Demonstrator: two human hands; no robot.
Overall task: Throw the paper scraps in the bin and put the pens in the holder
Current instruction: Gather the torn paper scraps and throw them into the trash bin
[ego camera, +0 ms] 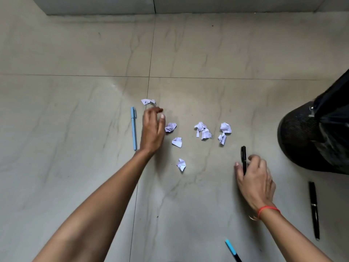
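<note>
Beige marbled tile makes up the floor [75, 129], and everything lies on it, well in from its far edge under a grey wall [94, 6].

The left hand [152, 129] hovers over the tile seam with its fingers [158, 110] apart and relaxed, holding nothing. A blue pen [133, 127] lies just to its left, pointing toward the far edge. A far scrap [148, 101] sits just beyond the fingertips. A lined scrap [171, 127] is right beside the thumb; whether they touch cannot be told. Nearer the person lie a folded scrap [177, 142] and then a near scrap [181, 164].

To the right sits a middle clump [203, 130] of crumpled paper. Further right is a right scrap [225, 128] with a small scrap [222, 138] touching its near side.

The right hand [255, 178], with a red band [268, 208] on its wrist, is curled round the lower part of a black pen [243, 154]. The pen's top sticks out toward the far edge. Whether it is off the floor cannot be told.

A black mesh bin [302, 138] lined with a black bag [332, 110] stands at the right edge of the view. A second pen [314, 210], also black, lies near the bin on its near side. A capped pen [233, 251], teal at the tip, is cut off by the bottom edge of the view.
</note>
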